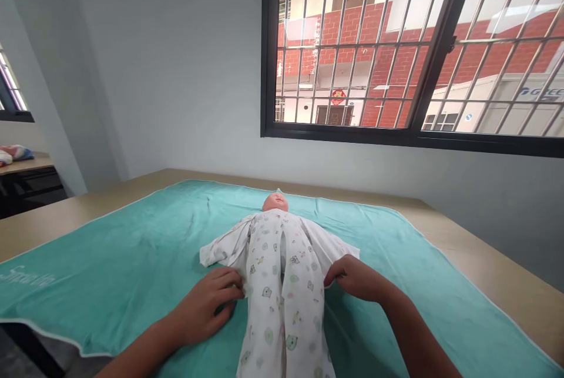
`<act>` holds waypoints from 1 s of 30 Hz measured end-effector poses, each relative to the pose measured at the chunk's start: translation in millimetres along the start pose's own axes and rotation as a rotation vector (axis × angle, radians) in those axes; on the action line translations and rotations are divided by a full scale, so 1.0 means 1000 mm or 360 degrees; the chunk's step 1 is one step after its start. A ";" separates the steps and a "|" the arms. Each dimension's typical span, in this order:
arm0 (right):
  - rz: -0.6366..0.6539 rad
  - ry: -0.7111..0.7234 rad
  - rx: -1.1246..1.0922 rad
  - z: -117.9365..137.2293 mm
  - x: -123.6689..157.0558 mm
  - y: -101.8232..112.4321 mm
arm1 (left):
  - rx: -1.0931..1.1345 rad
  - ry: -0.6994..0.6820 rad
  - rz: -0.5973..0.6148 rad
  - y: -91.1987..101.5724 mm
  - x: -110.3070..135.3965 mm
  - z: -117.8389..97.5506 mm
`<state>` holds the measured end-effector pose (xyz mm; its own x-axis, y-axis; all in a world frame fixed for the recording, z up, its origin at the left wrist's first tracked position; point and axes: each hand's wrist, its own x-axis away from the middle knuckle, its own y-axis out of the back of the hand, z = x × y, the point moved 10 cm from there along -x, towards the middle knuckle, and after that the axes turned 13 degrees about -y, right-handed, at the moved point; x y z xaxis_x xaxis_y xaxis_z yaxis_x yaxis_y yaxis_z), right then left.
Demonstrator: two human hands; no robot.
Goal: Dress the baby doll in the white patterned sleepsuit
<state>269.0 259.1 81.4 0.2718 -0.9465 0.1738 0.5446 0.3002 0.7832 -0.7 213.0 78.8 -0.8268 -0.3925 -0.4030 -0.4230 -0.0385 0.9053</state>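
Note:
A baby doll [275, 201] lies on its back, its head at the far end. Over its body is a white baby gown [267, 275] printed with small animals and green shapes. The gown's sleeves spread out to both sides, and a long opening runs down the front. My left hand [210, 300] is at the gown's left edge, fingers curled against the cloth. At the right edge, just below the sleeve, my right hand [352, 278] pinches the fabric between thumb and fingers. The doll's arms and legs are hidden under the cloth.
A turquoise blanket [145, 248] with a pale edge covers most of the wooden table [462, 237]. Behind the table is a grey wall [189, 72] with a barred window [352, 43]. Another table [26, 161] with colourful cloth stands at the far left.

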 end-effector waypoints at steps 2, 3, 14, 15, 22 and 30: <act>0.0043 -0.0010 0.0001 -0.001 0.000 -0.004 | -0.0070 0.0016 -0.0019 0.002 0.000 -0.002; 0.0065 -0.0008 -0.0007 -0.001 0.001 -0.005 | -0.0091 0.0026 -0.0020 0.002 0.000 -0.002; -0.0601 -0.0293 -0.0349 -0.044 -0.007 0.044 | -0.0015 0.0690 -0.0358 0.009 0.036 0.055; -0.0765 -0.0403 -0.0308 -0.058 -0.008 0.051 | -0.0025 0.0852 -0.0416 0.011 0.045 0.068; -0.0890 -0.0875 0.0180 -0.111 -0.021 0.041 | -0.0045 0.1502 -0.0667 0.010 0.085 0.130; -0.0936 -0.0685 -0.0119 -0.096 -0.022 0.039 | -0.0051 0.1524 -0.0605 0.008 0.081 0.145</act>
<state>360.2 303.3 50.3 -0.4095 -0.9118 -0.0318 0.5613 -0.2792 0.7791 -124.3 314.2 33.9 0.0079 -0.9165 -0.4000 -0.5731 -0.3320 0.7493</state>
